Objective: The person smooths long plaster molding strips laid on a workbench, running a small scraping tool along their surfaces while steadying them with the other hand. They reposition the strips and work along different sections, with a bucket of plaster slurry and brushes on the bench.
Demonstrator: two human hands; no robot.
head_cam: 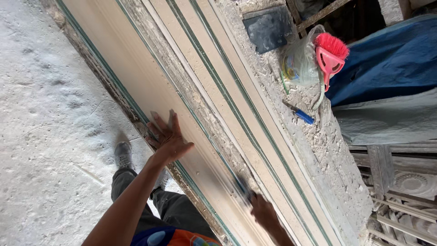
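- Moulding strip (pixel 182 118), head view: long pale plaster length on the bench (pixel 318 150), long axis running from upper left to lower right, green-edged strips (pixel 236 114) lying parallel just beside it on the far side.
- Your left hand (pixel 167 136): fingers spread apart, palm flat on the near face of the moulding strip, clamped on nothing, pressing about mid-length.
- Your right hand (pixel 263 213): further down the same axis, toward the lower right end, closed on a small dark tool (pixel 243 189); it's blurred, so you can't tell the tool's kind. The tool tip touches the strip's far edge.
- Key relation: both hands sit on the one strip, left up-axis, right down-axis, well apart; the tool lies between them, nearer the right.
- Beyond the strips, on the dusty bench: pink hand brush (pixel 330 57) against a clear plastic bag (pixel 300 61), blue-handled pen-like tool (pixel 300 114), dark flat pad (pixel 267 27).
- Blue tarp (pixel 391 59) to the far right; dusty floor (pixel 45 114) and your shoe (pixel 123 155) on the near side.
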